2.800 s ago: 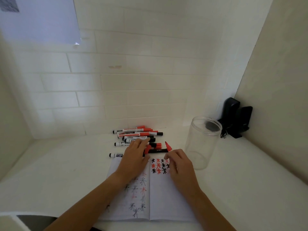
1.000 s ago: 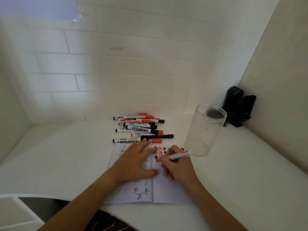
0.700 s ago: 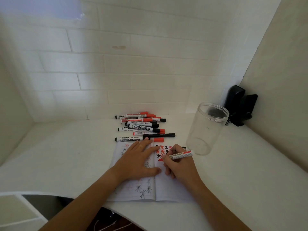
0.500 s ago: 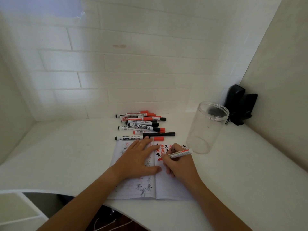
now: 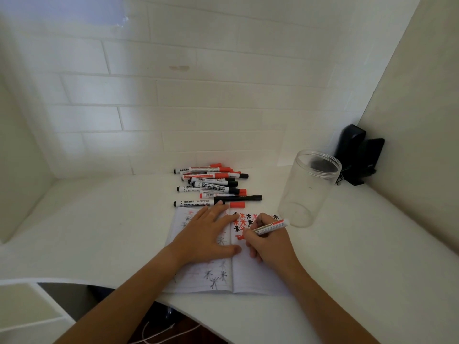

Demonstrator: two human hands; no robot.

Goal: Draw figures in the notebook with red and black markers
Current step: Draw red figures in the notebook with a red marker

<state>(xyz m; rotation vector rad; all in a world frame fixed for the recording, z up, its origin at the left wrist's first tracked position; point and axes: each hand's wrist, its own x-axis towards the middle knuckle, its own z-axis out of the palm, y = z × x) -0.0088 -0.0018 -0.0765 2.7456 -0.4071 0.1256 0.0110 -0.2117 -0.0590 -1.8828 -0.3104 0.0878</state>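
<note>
An open notebook (image 5: 250,279) lies on the white table, its pages carrying red and black star figures (image 5: 244,220). My left hand (image 5: 207,235) lies flat on the left page with fingers spread. My right hand (image 5: 269,243) grips an uncapped red marker (image 5: 269,226), whose tip touches the right page beside a fresh red mark (image 5: 239,237). A loose red cap (image 5: 237,204) sits just above the notebook. Several red and black markers (image 5: 213,186) lie piled behind it.
An empty clear plastic jar (image 5: 309,187) stands to the right of the notebook. A black device (image 5: 357,156) sits in the back right corner. A tiled wall closes the back and a plain wall the right. The table's curved front edge (image 5: 173,302) runs below the notebook.
My right hand turned the red marker tip-down and has been drawing on the right page; the tip has moved lower and a new red mark has appeared. My left hand stays on the left page.
</note>
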